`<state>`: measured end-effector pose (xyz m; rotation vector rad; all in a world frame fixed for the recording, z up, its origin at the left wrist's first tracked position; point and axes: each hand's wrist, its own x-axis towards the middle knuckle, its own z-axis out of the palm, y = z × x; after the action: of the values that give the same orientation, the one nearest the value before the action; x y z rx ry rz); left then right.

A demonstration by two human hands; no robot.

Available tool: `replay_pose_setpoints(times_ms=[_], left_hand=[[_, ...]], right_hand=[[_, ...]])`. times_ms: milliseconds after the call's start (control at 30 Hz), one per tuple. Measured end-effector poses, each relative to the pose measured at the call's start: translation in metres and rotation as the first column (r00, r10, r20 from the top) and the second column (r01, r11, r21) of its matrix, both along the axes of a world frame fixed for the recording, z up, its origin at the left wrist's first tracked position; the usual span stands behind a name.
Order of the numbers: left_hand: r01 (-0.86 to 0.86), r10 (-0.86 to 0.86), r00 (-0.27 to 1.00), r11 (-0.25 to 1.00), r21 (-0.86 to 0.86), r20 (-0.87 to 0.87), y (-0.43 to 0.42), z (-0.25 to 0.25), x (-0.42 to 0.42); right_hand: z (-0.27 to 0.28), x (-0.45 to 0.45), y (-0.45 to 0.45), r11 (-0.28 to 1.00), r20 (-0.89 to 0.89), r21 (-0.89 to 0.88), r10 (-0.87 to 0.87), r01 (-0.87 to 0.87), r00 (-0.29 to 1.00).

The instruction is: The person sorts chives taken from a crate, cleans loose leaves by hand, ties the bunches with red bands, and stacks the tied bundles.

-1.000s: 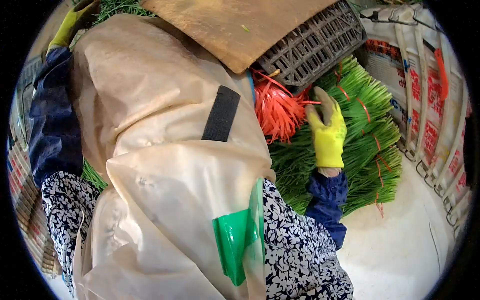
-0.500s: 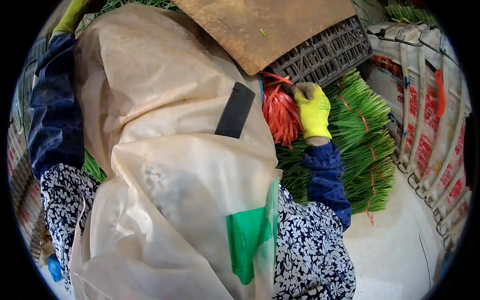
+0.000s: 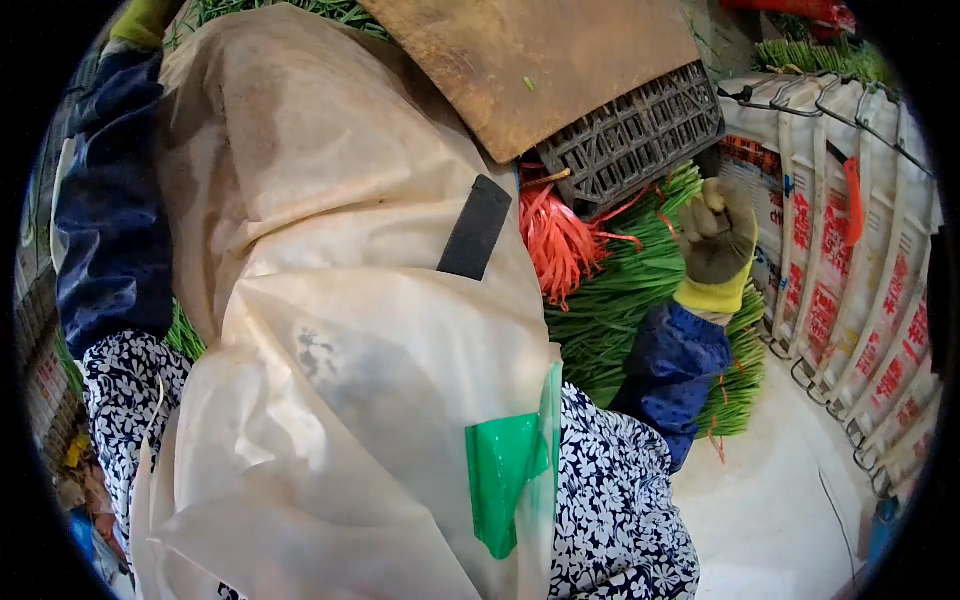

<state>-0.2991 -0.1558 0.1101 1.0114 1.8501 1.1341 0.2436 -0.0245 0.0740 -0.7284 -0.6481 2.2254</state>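
My right hand [image 3: 718, 235], in a yellow glove with a dark palm, is raised over tied bundles of long green stalks [image 3: 625, 310]. Its palm faces up and its fingers are curled in; what they hold, if anything, is hidden. To its left hangs a bunch of red plastic strips [image 3: 560, 240], with a few loose strands trailing right over the stalks. My left hand [image 3: 142, 22], also in a yellow glove, is at the top left edge. Its fingers are cut off from view, and green leaves [image 3: 285, 10] lie nearby.
A brown board [image 3: 540, 70] lies on a black plastic crate [image 3: 640, 135] ahead. A pale apron [image 3: 370, 370] covers my lap. At the right stands a white printed barrier with metal hooks [image 3: 840, 250], a red-orange strip [image 3: 853, 200] on it. More stalks [image 3: 820, 60] lie behind.
My right hand has left the top of the red strip bunch, moved right over the stalks and turned palm up. Some red strands now stretch out rightward. My left hand has moved slightly further out of view.
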Motion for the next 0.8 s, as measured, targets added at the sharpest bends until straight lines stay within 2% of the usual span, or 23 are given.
replay_pose_setpoints(times_ms=[33,67,100,133,200,233,300,333,400,467,500,533,600,633,667,700,733,800], left_hand=[[0.082,-0.082,0.996,0.997,-0.007,-0.036,0.003,0.003,0.004],[0.165,-0.166,0.984,0.986,-0.016,-0.070,0.009,0.007,0.012],[0.114,-0.110,0.992,0.990,0.086,-0.055,0.004,0.005,0.029],[0.120,-0.119,0.993,0.990,0.078,-0.017,0.006,0.009,0.037],[0.213,-0.206,0.961,0.977,0.020,-0.185,0.003,0.023,0.059],[0.223,-0.217,0.960,0.975,0.014,-0.177,0.004,0.020,0.059],[0.215,-0.229,0.963,0.971,-0.105,-0.144,0.006,0.016,0.057],[0.232,-0.246,0.958,0.967,-0.107,-0.148,0.010,0.017,0.058],[0.333,-0.349,0.927,0.934,-0.127,-0.139,0.009,0.018,0.062],[0.275,-0.292,0.937,0.955,-0.113,-0.193,0.008,0.022,0.071],[0.322,-0.341,0.925,0.938,-0.131,-0.170,0.009,0.027,0.069],[0.372,-0.391,0.910,0.917,-0.146,-0.140,0.009,0.028,0.069],[0.316,-0.335,0.939,0.931,-0.182,-0.081,0.010,0.020,0.071],[0.325,-0.341,0.936,0.933,-0.156,-0.091,0.010,0.019,0.073],[0.329,-0.343,0.933,0.935,-0.129,-0.107,0.011,0.020,0.076],[0.292,-0.297,0.954,0.953,-0.085,-0.050,0.011,0.019,0.083],[0.255,-0.265,0.961,0.959,-0.120,-0.076,0.009,0.025,0.096],[0.333,-0.343,0.937,0.934,-0.126,-0.064,0.007,0.026,0.096]], right_hand=[[0.011,-0.017,0.000,0.995,0.504,0.090,-0.073,0.031,0.861],[0.019,-0.028,0.001,0.982,0.859,0.189,-0.174,0.018,0.482],[-0.015,0.007,0.004,0.946,0.910,0.305,-0.253,-0.115,0.328],[-0.017,0.006,-0.006,0.929,0.934,0.343,-0.323,-0.137,0.154],[-0.034,0.025,-0.010,0.979,0.983,0.133,-0.151,0.151,0.109],[-0.046,0.034,-0.015,0.979,0.984,0.127,-0.144,0.160,0.102],[-0.076,0.052,-0.027,0.968,0.917,-0.006,-0.094,0.250,0.388],[-0.093,0.061,-0.026,0.946,0.866,-0.152,-0.012,0.287,0.500],[-0.109,0.068,-0.027,0.923,0.842,-0.309,0.153,0.229,0.517],[-0.072,0.050,-0.036,0.986,0.964,-0.118,0.142,-0.116,0.224],[-0.069,0.060,-0.036,0.955,0.977,-0.107,0.153,-0.276,0.149],[-0.061,0.056,-0.038,0.955,0.976,-0.118,0.163,-0.274,0.147],[-0.036,0.047,-0.036,0.749,0.926,-0.288,0.376,-0.596,0.025],[-0.068,0.070,-0.034,0.639,0.921,-0.303,0.388,-0.707,-0.044],[-0.074,0.068,-0.035,0.593,0.898,-0.367,0.427,-0.716,-0.107],[-0.069,0.072,-0.030,0.652,0.868,-0.443,0.484,-0.615,-0.112],[-0.052,0.064,-0.026,0.692,0.833,-0.516,0.542,-0.505,-0.109],[-0.046,0.078,-0.017,0.790,0.915,-0.382,0.398,-0.480,-0.073]])
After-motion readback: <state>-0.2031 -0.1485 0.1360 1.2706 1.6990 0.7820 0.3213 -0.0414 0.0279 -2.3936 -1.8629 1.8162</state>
